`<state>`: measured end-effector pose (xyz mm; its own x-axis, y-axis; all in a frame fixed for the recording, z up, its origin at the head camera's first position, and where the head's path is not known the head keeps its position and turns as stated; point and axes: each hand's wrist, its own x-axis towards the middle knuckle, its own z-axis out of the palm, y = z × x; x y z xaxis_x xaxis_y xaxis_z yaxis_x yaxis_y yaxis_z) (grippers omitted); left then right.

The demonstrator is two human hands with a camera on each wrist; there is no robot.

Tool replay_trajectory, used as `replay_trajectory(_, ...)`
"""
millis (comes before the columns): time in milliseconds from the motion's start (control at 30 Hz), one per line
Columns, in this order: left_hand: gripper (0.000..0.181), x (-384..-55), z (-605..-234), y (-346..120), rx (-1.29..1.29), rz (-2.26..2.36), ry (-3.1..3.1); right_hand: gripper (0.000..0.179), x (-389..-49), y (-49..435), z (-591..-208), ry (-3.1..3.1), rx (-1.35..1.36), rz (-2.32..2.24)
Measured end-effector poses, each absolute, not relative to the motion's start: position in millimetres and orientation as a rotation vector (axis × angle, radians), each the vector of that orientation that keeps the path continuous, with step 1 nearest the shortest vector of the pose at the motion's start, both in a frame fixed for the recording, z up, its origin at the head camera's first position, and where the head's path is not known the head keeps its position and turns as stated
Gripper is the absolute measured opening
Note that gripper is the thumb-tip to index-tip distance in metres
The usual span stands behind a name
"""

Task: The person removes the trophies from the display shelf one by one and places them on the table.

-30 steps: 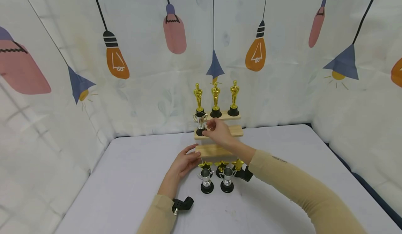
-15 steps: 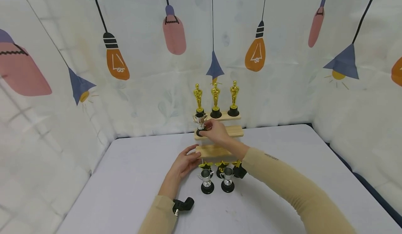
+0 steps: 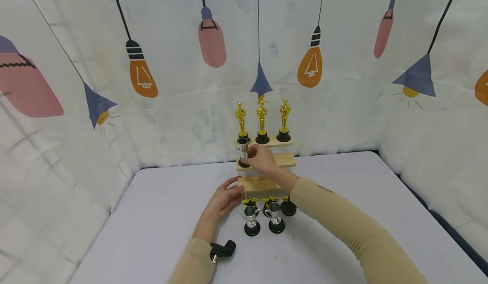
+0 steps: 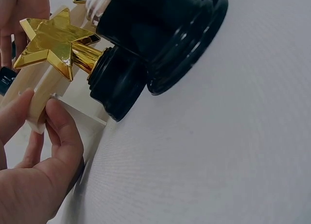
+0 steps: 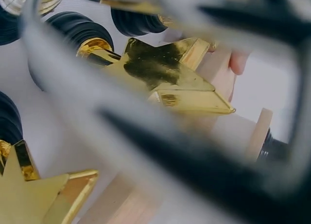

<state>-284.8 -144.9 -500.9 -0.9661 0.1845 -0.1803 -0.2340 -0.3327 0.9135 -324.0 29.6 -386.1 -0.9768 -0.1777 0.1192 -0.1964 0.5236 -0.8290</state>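
Observation:
A small silver trophy cup (image 3: 243, 145) on a black base stands at the left end of the middle tier of a wooden tiered rack (image 3: 286, 160). My right hand (image 3: 262, 158) pinches this cup low down from the right. With its thumb and fingers, my left hand (image 3: 224, 197) grips the left end of the lowest board (image 3: 261, 184); the left wrist view shows the fingers around the board's end (image 4: 41, 100). Along the top tier stand three gold figurine trophies (image 3: 262, 121). In the right wrist view, a gold star trophy (image 5: 165, 73) fills the middle, partly behind a blurred dark shape.
Two more silver cups (image 3: 251, 221) stand on the white table (image 3: 160, 224) before the rack. Three star trophies (image 3: 270, 203) stand just behind them, under the lowest board; the right sleeve partly covers one. A patterned curtain (image 3: 179, 119) hangs behind.
The right hand has moved slightly left and closed on the silver cup's lower part; its forearm has shifted left too. The left hand keeps its place on the board.

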Motion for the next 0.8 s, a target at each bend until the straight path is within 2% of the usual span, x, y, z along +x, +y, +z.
replay_trajectory(800,0.057,-284,-501,-145,-0.058,2.361,1.65,0.03,-311,42,-379,-2.789,0.374,1.431)
